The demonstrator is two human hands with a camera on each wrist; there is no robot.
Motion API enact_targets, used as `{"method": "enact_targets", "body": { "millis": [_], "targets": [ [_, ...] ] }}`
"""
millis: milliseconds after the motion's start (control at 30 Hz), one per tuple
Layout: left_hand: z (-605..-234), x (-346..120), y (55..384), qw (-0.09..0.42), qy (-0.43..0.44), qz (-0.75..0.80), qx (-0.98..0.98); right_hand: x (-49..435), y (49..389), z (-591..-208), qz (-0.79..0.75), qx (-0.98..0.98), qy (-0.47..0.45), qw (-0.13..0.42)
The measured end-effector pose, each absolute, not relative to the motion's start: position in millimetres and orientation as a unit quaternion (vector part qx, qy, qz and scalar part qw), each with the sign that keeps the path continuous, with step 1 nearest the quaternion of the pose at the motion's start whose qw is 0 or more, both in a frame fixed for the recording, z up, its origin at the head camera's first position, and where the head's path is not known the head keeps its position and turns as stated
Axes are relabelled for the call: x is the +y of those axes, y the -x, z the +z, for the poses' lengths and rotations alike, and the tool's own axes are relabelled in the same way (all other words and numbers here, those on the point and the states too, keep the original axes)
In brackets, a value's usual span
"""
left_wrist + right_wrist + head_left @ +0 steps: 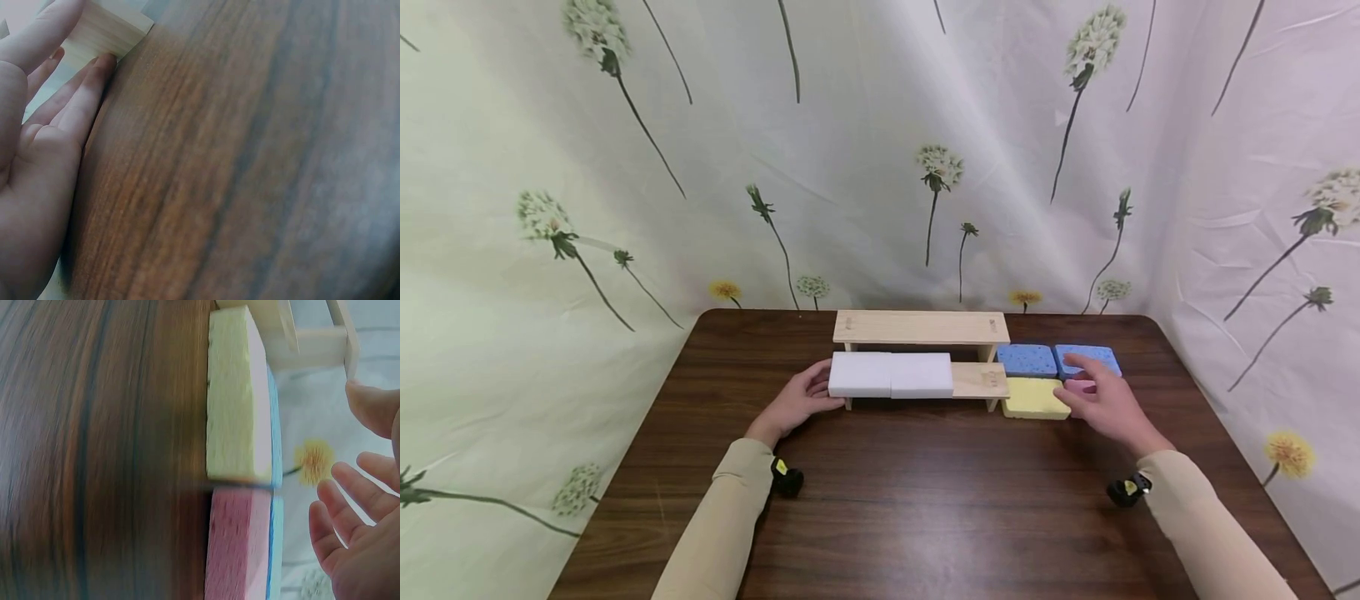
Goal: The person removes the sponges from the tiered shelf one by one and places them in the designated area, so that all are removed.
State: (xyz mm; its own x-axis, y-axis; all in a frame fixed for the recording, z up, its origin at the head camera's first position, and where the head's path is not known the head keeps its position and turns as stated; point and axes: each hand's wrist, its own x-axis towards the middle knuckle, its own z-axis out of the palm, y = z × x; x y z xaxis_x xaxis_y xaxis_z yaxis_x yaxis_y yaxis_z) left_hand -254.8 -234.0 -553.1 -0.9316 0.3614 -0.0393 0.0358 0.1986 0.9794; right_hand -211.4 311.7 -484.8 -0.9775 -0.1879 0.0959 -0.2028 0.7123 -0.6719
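Observation:
My left hand [797, 404] is at the left end of a two-step wooden shelf [921, 327], fingers fairly straight beside its lower step. Two white foam blocks [860, 375] lie side by side along that step, covering all but its right end. In the left wrist view the fingertips [105, 61] reach the pale wood. Over the sponges at right, my right hand [1108, 408] hovers with fingers spread and nothing between them. Beneath it is a pink sponge [231, 544], mostly hidden from the head view, next to a yellow sponge [1036, 398].
Behind the yellow and pink sponges lie two blue sponges, one at left [1026, 360] beside the shelf and another [1093, 358] at right. Everything stands near the back edge of a dark wooden table [917, 517]. A dandelion-printed curtain [865, 167] hangs behind it.

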Motion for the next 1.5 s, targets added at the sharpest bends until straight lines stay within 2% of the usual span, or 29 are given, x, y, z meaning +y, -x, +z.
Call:
{"method": "enact_targets", "body": {
  "millis": [867,1233,1500],
  "targets": [
    [-551,-232,256,0.138,-0.125,0.625,0.758,216,233,-483,0.369,-0.893,-0.256,0.033],
    [-552,-233,256,0.138,-0.127,0.622,0.76,191,240,-485,0.361,-0.894,-0.264,0.003],
    [-553,-234,257,0.14,-0.121,0.623,0.76,178,244,-487,0.355,-0.895,-0.269,0.005]
  ]
}}
